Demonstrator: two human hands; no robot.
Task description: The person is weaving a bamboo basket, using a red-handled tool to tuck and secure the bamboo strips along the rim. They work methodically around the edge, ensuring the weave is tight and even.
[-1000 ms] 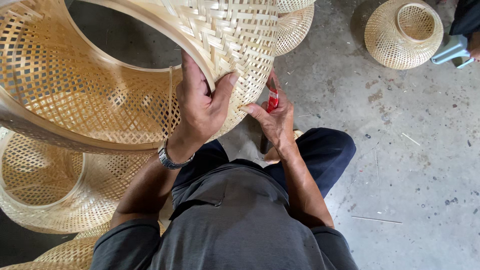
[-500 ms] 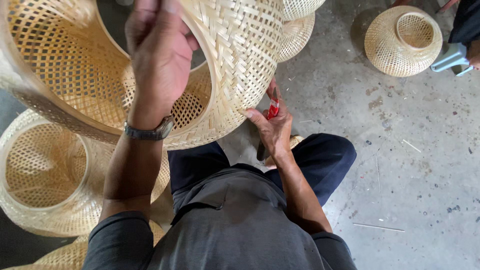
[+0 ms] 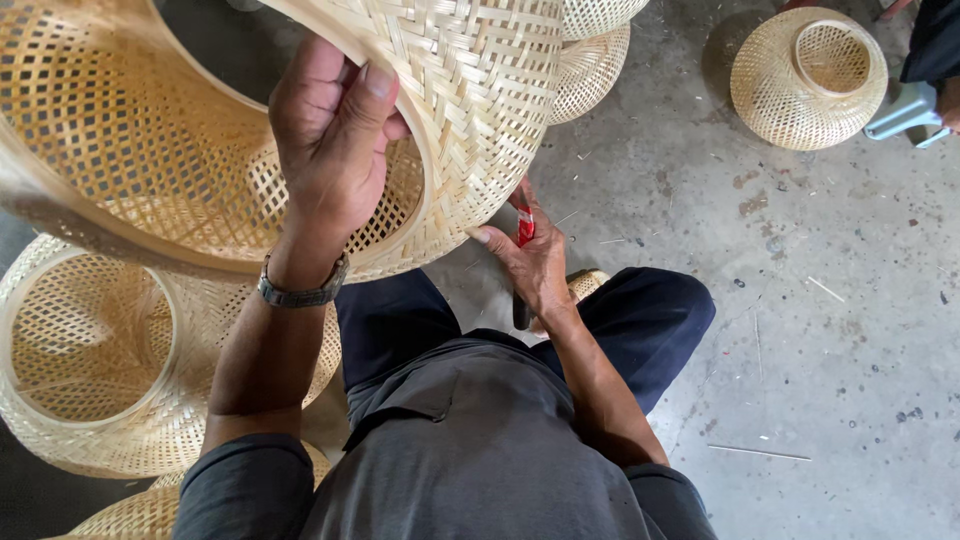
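Large pale woven bamboo basket (image 3: 300,120): rim pinched shut in left hand (image 3: 330,150); right hand (image 3: 535,265) below, closed on red-handled tool (image 3: 524,226); slip risks snagged weave.

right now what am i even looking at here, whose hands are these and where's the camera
The camera sits on a person's head and looks down, so you see their own arms, dark shirt and knees. There is no machine. Their left hand, with a wristwatch, grips the rim of a large woven bamboo basket held up in front of them. Their right hand touches the basket's lower edge and holds a small red-handled tool; what kind is too hidden to tell. More woven baskets lie around on the concrete floor: one at lower left, and a round one at upper right.
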